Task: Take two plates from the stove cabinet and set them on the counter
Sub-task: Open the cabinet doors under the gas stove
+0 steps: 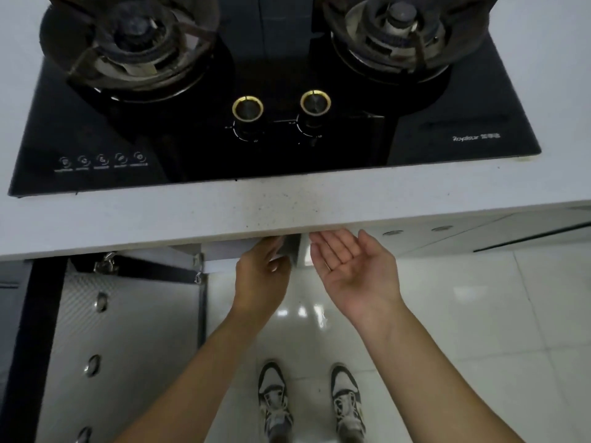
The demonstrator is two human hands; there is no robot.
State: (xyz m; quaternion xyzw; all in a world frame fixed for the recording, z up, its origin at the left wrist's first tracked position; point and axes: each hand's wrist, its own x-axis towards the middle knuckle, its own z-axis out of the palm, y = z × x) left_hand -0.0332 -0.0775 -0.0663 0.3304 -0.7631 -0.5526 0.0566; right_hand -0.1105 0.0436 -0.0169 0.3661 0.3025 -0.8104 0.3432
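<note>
Head camera looks steeply down, close over stove (pixel 275 100) and counter (pixel 287 206) edge.

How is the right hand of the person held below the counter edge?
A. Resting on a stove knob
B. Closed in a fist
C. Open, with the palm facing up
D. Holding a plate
C: the right hand is open with the palm up and empty, just under the counter edge.

We are seeing the stove (pixel 275 100) sitting in the table (pixel 287 206), its two knobs (pixel 248 107) lying between the left and right burners. Under the table's front edge, an open cabinet door (pixel 128 330) is hanging at the left, with our left hand (pixel 260 276) and right hand (pixel 351 266) side by side above the floor (pixel 479 314).
</note>
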